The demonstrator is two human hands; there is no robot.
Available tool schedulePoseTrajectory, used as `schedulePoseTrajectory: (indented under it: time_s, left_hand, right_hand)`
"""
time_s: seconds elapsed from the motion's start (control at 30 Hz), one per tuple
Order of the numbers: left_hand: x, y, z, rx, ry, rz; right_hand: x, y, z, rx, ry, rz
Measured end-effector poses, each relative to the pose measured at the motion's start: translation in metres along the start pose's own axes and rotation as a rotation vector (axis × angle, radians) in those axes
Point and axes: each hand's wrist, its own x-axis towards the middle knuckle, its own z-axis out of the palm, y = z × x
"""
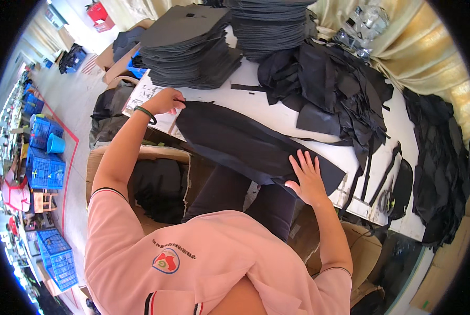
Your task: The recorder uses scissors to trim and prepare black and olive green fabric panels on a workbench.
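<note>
A long black fabric panel [235, 134] lies slanting across the near edge of the white table, its lower side hanging over the edge toward my lap. At its left end my left hand [167, 101] is closed in a pinch on the dark tip of the panel. My right hand [309, 178] rests flat on the panel's right part, fingers spread, thumb near its lower edge. Behind the panel, a heap of loose black fabric pieces [329, 89] covers the table's right side, with thin straps trailing from it.
Tall stacks of grey-black sheets [188, 47] stand at the back. Cardboard boxes, one holding black pieces [159, 186], flank my legs. Black fabric [437, 168] hangs at the right beside a gold curtain [429, 58]. Blue crates [46, 168] and a person in pink [15, 193] are far left.
</note>
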Motion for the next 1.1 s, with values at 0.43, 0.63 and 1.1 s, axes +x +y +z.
schedulePoseTrajectory:
  time_s: [0.43,0.63,1.1]
  left_hand:
    - [-0.075,0.171,0.062,-0.225,-0.059,0.654]
    - [-0.010,0.094,-0.093,0.661,1.115,0.751]
    - [0.009,0.074,-0.101,0.614,0.857,0.503]
  right_hand:
    - [0.142,-0.094,-0.061,1.472,0.192,-0.202]
    - [0.123,-0.073,-0.065,1.324,0.205,0.083]
    - [0.124,-0.081,-0.045,1.319,0.149,0.119]
